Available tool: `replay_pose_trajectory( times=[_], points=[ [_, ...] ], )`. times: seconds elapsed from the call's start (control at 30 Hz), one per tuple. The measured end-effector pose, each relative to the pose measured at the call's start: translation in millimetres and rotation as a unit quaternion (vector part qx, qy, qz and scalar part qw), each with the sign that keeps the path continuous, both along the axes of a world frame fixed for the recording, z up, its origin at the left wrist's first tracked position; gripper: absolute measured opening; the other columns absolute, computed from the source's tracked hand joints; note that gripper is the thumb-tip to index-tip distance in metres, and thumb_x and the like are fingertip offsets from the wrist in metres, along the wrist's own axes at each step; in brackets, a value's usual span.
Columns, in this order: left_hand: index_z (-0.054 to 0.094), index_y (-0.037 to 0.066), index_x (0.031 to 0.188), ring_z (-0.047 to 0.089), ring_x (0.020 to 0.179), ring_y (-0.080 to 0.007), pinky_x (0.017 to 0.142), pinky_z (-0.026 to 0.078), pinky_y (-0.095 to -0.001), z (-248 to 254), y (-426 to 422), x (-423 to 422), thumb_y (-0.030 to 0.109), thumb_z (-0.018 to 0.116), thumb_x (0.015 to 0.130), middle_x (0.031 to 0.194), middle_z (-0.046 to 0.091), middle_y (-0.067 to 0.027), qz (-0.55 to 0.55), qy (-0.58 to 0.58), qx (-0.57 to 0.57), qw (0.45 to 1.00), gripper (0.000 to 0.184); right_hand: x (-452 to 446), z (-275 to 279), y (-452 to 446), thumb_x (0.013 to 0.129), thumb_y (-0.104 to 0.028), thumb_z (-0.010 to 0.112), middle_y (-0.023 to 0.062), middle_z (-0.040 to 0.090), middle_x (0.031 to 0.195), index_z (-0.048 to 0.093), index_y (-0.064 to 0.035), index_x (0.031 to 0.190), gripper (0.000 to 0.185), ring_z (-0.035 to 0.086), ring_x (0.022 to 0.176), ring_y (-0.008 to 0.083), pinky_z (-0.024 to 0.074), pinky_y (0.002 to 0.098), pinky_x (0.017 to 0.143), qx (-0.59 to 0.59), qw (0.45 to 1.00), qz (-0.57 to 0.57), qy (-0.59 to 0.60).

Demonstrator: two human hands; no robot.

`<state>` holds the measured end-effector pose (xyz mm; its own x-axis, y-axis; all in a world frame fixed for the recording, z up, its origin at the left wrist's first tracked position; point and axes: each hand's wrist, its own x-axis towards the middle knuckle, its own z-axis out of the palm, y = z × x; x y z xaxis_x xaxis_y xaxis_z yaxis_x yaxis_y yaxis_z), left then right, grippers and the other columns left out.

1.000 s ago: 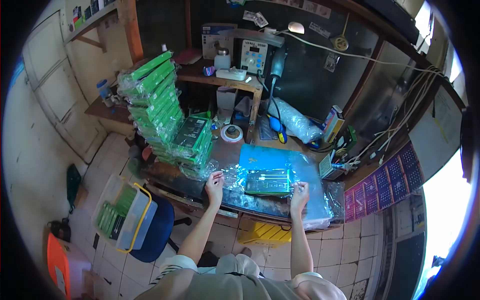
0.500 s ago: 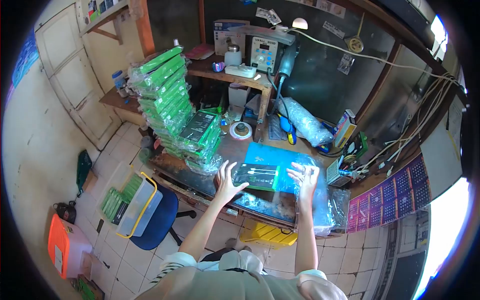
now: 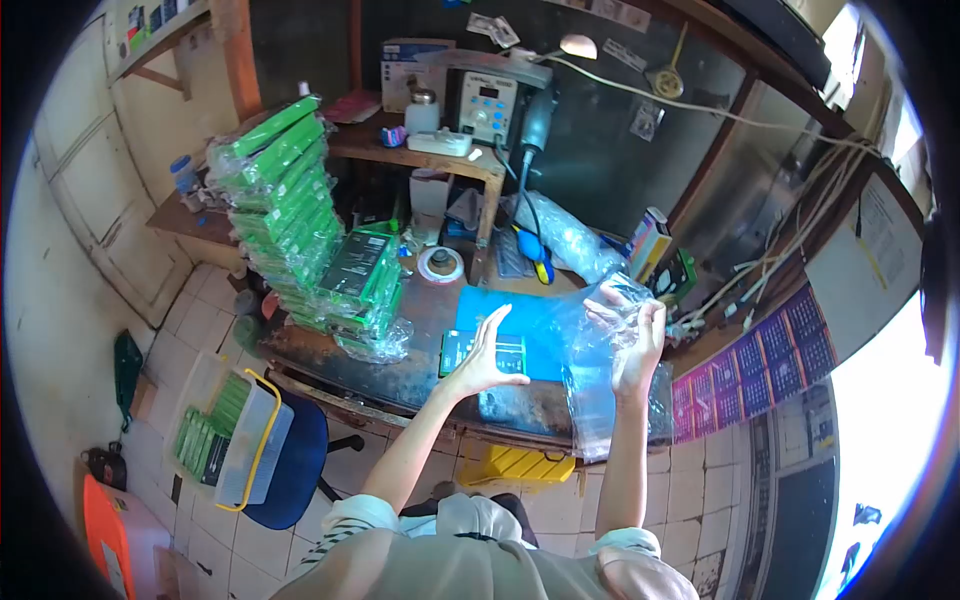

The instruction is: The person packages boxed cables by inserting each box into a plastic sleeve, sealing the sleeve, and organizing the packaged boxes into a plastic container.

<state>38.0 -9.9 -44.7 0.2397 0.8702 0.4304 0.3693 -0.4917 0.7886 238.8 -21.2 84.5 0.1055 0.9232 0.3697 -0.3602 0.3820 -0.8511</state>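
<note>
Workbench (image 3: 425, 312) bears the box (image 3: 458, 348) beneath the left grip (image 3: 480, 366).

White tiled floor (image 3: 225, 320), blue chair (image 3: 292, 480).

Clear, glossy crinkled plastic sheet (image 3: 590, 395); scuffed wood desk (image 3: 420, 390).

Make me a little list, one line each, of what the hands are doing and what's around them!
Left hand: spread open over a flat box
Right hand: holding a clear plastic sheet
Mat: blue, flat on the desk
Tall stack: green boxes in shiny wrap
Chair: blue, with a tub of green boxes on it
</note>
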Motion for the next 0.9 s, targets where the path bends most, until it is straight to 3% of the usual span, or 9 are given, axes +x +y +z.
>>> replay_pose_trajectory(
  times=[0.17, 0.2, 0.33, 0.37, 0.43, 0.5, 0.53, 0.73, 0.9],
  points=[
    [0.018, 0.005, 0.137, 0.027, 0.127, -0.0309, 0.105, 0.023, -0.0409, 15.2, 8.5, 27.8, 0.029, 0.075, 0.067, 0.137, 0.029, -0.0168, 0.009, -0.031, 0.043, 0.999, 0.093, 5.8, -5.1, -20.7, 0.096, -0.028, 0.03, 0.0271, 0.055, 0.104, 0.033, -0.0065, 0.098, 0.022, 0.061, 0.087, 0.0366, 0.0513, 0.0437, 0.073, -0.033, 0.998, 0.001, 0.058],
    [0.031, 0.005, 0.132, 0.045, 0.116, -0.0259, 0.096, 0.037, -0.0357, 22.6, 7.5, 29.9, 0.013, 0.067, 0.075, 0.126, 0.046, -0.0134, 0.04, -0.056, 0.061, 0.996, 0.068, 4.9, -6.1, -23.7, 0.096, -0.029, 0.031, 0.027, 0.055, 0.103, 0.033, -0.0067, 0.098, 0.022, 0.062, 0.086, 0.0361, 0.0513, 0.0435, 0.074, -0.047, 0.997, -0.024, 0.053],
    [0.05, 0.005, 0.116, 0.061, 0.082, -0.0137, 0.07, 0.05, -0.0238, 2.2, 22.7, 30.5, 0.003, 0.058, 0.081, 0.1, 0.061, -0.0068, 0.043, -0.171, -0.028, 0.984, 0.036, 17.7, -34.2, -27.2, 0.093, -0.013, 0.04, 0.0208, 0.057, 0.093, 0.034, -0.0069, 0.1, 0.012, 0.062, 0.073, 0.0279, 0.0517, 0.0366, 0.067, -0.044, 0.993, -0.104, 0.035],
    [0.05, 0.005, 0.116, 0.061, 0.082, -0.0137, 0.07, 0.05, -0.0238, 3.2, 20.6, 31.4, 0.003, 0.058, 0.081, 0.1, 0.061, -0.0068, 0.042, -0.17, -0.025, 0.984, 0.036, 19.1, -45.2, -26.9, 0.091, -0.006, 0.043, 0.0183, 0.058, 0.089, 0.033, -0.0073, 0.102, 0.015, 0.061, 0.069, 0.0253, 0.0515, 0.0346, 0.064, -0.037, 0.988, -0.151, -0.014],
    [0.048, 0.008, 0.117, 0.057, 0.084, -0.0084, 0.068, 0.048, -0.0204, 12.8, 14.2, 31.2, 0.004, 0.057, 0.083, 0.1, 0.058, -0.0037, -0.012, -0.436, -0.194, 0.879, 0.036, 19.1, -59.1, -28.8, 0.085, 0.003, 0.049, 0.0129, 0.058, 0.087, 0.042, -0.0041, 0.104, 0.021, 0.058, 0.072, 0.0204, 0.0481, 0.0313, 0.066, -0.049, 0.979, -0.199, -0.019],
    [0.047, 0.011, 0.118, 0.056, 0.079, -0.0069, 0.067, 0.047, -0.0194, 16.9, 8.2, 35.6, 0.002, 0.054, 0.084, 0.096, 0.057, -0.0022, -0.012, -0.475, -0.231, 0.849, 0.036, 20.7, -75.0, -30.6, 0.079, 0.009, 0.05, 0.011, 0.057, 0.089, 0.053, -0.001, 0.096, 0.02, 0.057, 0.067, 0.0174, 0.0467, 0.029, 0.062, 0.06, 0.841, -0.355, -0.404],
    [0.046, 0.011, 0.119, 0.055, 0.081, -0.0073, 0.069, 0.048, -0.0198, 15.1, 6.4, 36.6, 0.001, 0.053, 0.084, 0.099, 0.056, -0.0029, -0.027, -0.489, -0.239, 0.838, 0.037, 21.4, -86.3, -23.7, 0.075, 0.011, 0.051, 0.01, 0.055, 0.098, 0.062, -0.0019, 0.093, 0.024, 0.055, 0.073, 0.0164, 0.0446, 0.0274, 0.065, 0.124, 0.8, -0.38, -0.447],
    [0.045, 0.009, 0.125, 0.048, 0.107, -0.0109, 0.083, 0.044, -0.022, 13.0, -2.0, 55.1, -0.005, 0.04, 0.085, 0.121, 0.048, -0.0032, -0.041, -0.41, -0.199, 0.889, 0.043, -5.1, -105.3, -23.4, 0.08, -0.006, 0.058, 0.0128, 0.052, 0.11, 0.057, -0.0027, 0.11, 0.03, 0.053, 0.094, 0.0236, 0.0418, 0.0304, 0.081, -0.005, 0.88, -0.232, -0.414],
    [0.046, 0.011, 0.126, 0.046, 0.107, -0.0113, 0.085, 0.041, -0.0245, 8.4, -7.8, 61.7, 0.002, 0.037, 0.087, 0.124, 0.045, -0.0034, -0.119, -0.387, -0.298, 0.864, 0.04, -7.3, -121.3, -14.6, 0.078, -0.017, 0.065, 0.0191, 0.05, 0.114, 0.05, 0.0008, 0.118, 0.047, 0.051, 0.104, 0.0308, 0.0416, 0.0342, 0.086, 0.015, 0.889, -0.156, -0.43]
  ],
)
